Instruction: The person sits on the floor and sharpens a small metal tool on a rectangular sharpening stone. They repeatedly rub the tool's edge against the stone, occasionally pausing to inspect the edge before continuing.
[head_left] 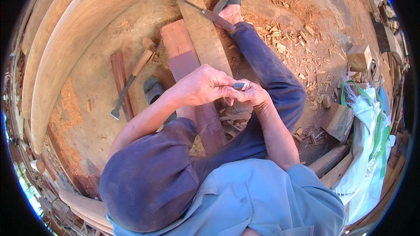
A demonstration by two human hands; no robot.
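My left hand (204,86) and my right hand (254,94) meet over the wooden boards between my legs. Both are closed on a small grey metal piece (239,86); its flat end shows between the fingertips, and the rest is hidden. Just beyond my left hand, a flat purple-brown slab (183,64) lies on a reddish board (176,37). Left of there, a chisel (127,88) with a wooden handle rests across a dark red wood strip (118,71). Farther ahead, a long pointed tool (218,20) with a brown handle lies near my right foot.
Large curved timbers (72,30) sweep along the left side. A pale plank (203,30) runs away from me. Wood chips (280,39) litter the ground at right, near wood blocks (339,120) and a white sack (363,144) with green straps.
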